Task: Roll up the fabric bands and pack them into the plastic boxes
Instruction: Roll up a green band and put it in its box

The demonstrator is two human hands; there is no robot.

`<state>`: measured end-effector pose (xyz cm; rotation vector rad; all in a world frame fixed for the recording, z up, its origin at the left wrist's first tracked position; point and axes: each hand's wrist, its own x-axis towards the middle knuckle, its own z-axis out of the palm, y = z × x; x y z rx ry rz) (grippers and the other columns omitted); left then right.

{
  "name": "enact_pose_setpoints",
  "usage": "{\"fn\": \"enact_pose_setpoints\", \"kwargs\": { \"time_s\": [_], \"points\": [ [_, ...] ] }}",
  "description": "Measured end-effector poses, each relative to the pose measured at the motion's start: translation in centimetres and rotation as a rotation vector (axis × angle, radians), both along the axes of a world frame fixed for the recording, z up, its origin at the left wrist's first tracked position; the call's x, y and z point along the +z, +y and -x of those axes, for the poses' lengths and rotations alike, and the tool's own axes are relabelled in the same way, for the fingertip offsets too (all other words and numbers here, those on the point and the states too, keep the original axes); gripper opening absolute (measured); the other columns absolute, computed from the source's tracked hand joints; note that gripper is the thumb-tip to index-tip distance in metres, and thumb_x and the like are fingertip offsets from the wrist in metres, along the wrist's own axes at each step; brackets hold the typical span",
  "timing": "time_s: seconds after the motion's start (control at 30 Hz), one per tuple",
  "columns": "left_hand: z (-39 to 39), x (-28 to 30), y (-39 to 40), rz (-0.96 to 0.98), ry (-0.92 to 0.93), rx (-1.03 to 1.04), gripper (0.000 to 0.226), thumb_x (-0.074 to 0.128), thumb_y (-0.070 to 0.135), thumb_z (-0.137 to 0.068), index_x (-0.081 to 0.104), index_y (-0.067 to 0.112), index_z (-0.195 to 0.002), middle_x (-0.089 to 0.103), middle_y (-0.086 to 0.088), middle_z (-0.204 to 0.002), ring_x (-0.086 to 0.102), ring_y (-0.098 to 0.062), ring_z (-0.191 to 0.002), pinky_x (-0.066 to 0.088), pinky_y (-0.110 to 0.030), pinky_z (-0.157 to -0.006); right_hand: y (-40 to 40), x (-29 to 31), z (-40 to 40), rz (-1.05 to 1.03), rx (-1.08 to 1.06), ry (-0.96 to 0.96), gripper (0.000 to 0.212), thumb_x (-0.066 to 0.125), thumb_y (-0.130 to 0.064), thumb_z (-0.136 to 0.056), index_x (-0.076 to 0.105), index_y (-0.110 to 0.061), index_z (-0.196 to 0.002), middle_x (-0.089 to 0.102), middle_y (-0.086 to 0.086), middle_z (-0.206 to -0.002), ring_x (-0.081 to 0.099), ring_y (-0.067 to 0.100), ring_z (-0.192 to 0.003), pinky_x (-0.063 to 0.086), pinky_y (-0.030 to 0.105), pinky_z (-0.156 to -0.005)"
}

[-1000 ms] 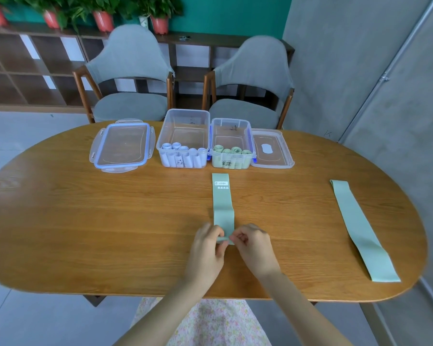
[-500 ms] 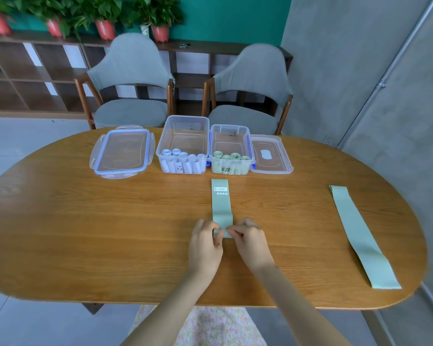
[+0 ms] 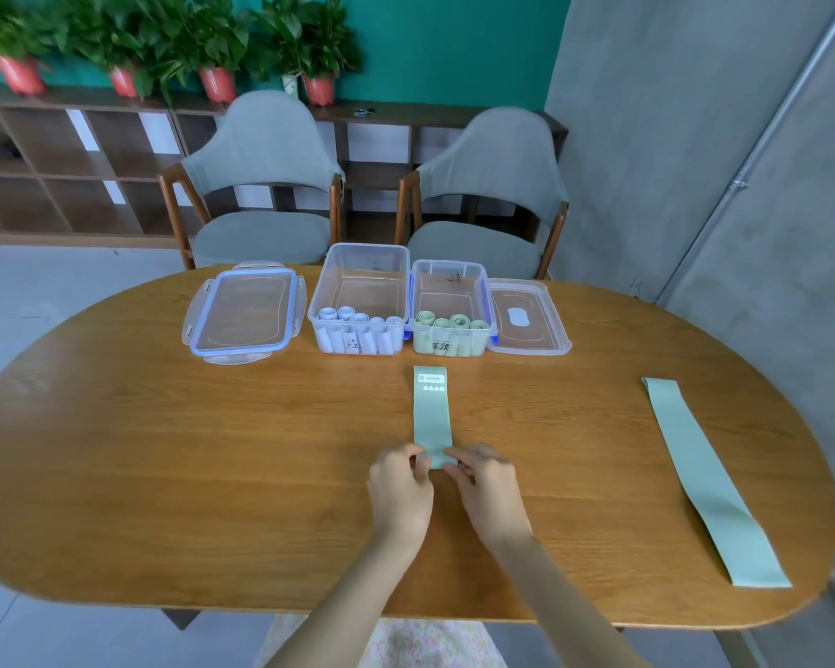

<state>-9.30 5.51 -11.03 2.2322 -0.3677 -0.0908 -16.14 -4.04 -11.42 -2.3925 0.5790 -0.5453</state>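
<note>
A pale green fabric band (image 3: 431, 412) lies lengthwise on the wooden table (image 3: 165, 450), its near end curled into a small roll. My left hand (image 3: 398, 489) and my right hand (image 3: 485, 489) pinch that roll from both sides with their fingertips. Behind it stand two clear plastic boxes: the left box (image 3: 363, 286) holds several white rolls, the right box (image 3: 450, 286) holds several green rolls. A second green band (image 3: 709, 479) lies flat and unrolled at the right of the table.
Two box lids lie flat on the table: a blue-rimmed lid (image 3: 244, 315) left of the boxes and a plain lid (image 3: 526, 318) right of them. Two grey chairs (image 3: 261, 185) stand behind the table. A grey wall (image 3: 695, 137) runs along the right.
The roll has travelled away from me along the band, so the flat part is shorter. Both hands moved forward with it.
</note>
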Motion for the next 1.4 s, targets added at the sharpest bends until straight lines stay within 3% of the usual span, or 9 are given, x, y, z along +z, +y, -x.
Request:
{"fn": "enact_pose_setpoints", "kwargs": {
  "time_s": [0.13, 0.27, 0.4, 0.53, 0.67, 0.83, 1.1, 1.27, 1.4],
  "points": [
    [1.6, 0.7, 1.8, 0.026, 0.065, 0.017, 0.019, 0.062, 0.014, -0.089, 0.072, 0.013, -0.105, 0.072, -0.002, -0.1, 0.066, -0.018, -0.096, 0.046, -0.023, -0.082, 1.9, 0.1, 1.7, 0.011, -0.02, 0.029, 0.019, 0.067, -0.007, -0.085, 0.072, -0.012, -0.103, 0.066, 0.006, -0.092, 0.063, 0.019, -0.08, 0.039, 0.012, -0.071],
    [4.2, 1.0, 3.8, 0.054, 0.104, 0.033, 0.018, 0.063, 0.01, -0.087, 0.074, 0.014, -0.1, 0.074, -0.002, -0.092, 0.066, -0.019, -0.092, 0.044, -0.021, -0.078, 4.9, 0.0, 3.9, -0.082, -0.145, 0.011, 0.022, 0.071, -0.005, -0.08, 0.07, -0.013, -0.101, 0.068, 0.004, -0.089, 0.065, 0.017, -0.073, 0.04, 0.013, -0.068],
    [5.8, 1.0, 5.0, 0.067, 0.105, 0.046, 0.018, 0.063, 0.01, -0.087, 0.074, 0.018, -0.098, 0.074, 0.003, -0.086, 0.066, -0.014, -0.084, 0.045, -0.021, -0.074, 6.6, -0.2, 5.3, -0.148, -0.232, -0.015, 0.018, 0.079, -0.006, -0.071, 0.069, -0.016, -0.082, 0.065, -0.003, -0.069, 0.06, 0.01, -0.058, 0.039, 0.009, -0.059],
    [5.8, 1.0, 5.4, 0.064, 0.113, 0.039, 0.013, 0.065, 0.01, -0.085, 0.075, 0.018, -0.087, 0.071, 0.006, -0.075, 0.064, -0.009, -0.075, 0.042, -0.018, -0.067, 6.4, 0.3, 5.3, -0.181, -0.213, 0.034, 0.011, 0.073, -0.01, -0.08, 0.074, -0.019, -0.087, 0.069, -0.006, -0.077, 0.063, 0.007, -0.07, 0.038, 0.006, -0.06],
    [4.9, 1.6, 5.2, 0.096, 0.125, 0.012, 0.008, 0.068, 0.013, -0.083, 0.073, 0.017, -0.078, 0.069, 0.008, -0.07, 0.064, -0.01, -0.073, 0.049, -0.027, -0.071, 5.9, 0.7, 5.0, -0.136, -0.186, 0.076, 0.01, 0.068, -0.015, -0.084, 0.074, -0.018, -0.091, 0.058, -0.006, -0.076, 0.054, 0.009, -0.066, 0.034, 0.012, -0.058],
    [3.9, 1.0, 4.2, 0.037, 0.049, 0.052, 0.013, 0.068, 0.027, -0.085, 0.063, 0.02, -0.075, 0.062, 0.004, -0.073, 0.057, -0.011, -0.067, 0.033, -0.021, -0.058, 5.0, 0.9, 3.5, -0.23, -0.281, 0.027, 0.009, 0.073, -0.021, -0.082, 0.064, -0.023, -0.082, 0.063, -0.007, -0.081, 0.058, 0.003, -0.068, 0.04, 0.007, -0.058],
    [4.9, 0.2, 4.0, -0.012, -0.007, 0.006, 0.023, 0.052, 0.008, -0.092, 0.069, 0.014, -0.106, 0.062, -0.006, -0.094, 0.061, -0.024, -0.088, 0.036, -0.023, -0.07, 5.5, 0.0, 3.8, -0.164, -0.24, 0.017, 0.009, 0.064, -0.009, -0.087, 0.072, -0.013, -0.082, 0.06, -0.007, -0.077, 0.054, 0.005, -0.067, 0.038, 0.005, -0.061],
    [3.2, 0.7, 2.7, 0.051, 0.023, 0.057, 0.014, 0.06, 0.011, -0.089, 0.071, 0.014, -0.096, 0.065, -0.003, -0.091, 0.063, -0.02, -0.086, 0.043, -0.023, -0.07, 4.4, 1.1, 2.0, -0.289, -0.334, -0.014, 0.013, 0.065, -0.019, -0.087, 0.065, -0.016, -0.075, 0.062, -0.009, -0.068, 0.058, 0.005, -0.066, 0.04, 0.01, -0.057],
    [1.5, 0.5, 1.7, 0.047, 0.08, 0.087, 0.019, 0.063, 0.02, -0.087, 0.063, 0.018, -0.069, 0.063, 0.001, -0.072, 0.058, -0.017, -0.07, 0.039, -0.025, -0.058, 4.5, 0.3, 0.9, -0.194, -0.311, -0.037, 0.012, 0.063, -0.022, -0.09, 0.059, -0.017, -0.079, 0.056, -0.004, -0.078, 0.055, 0.01, -0.068, 0.042, 0.017, -0.056]
  ]
}}
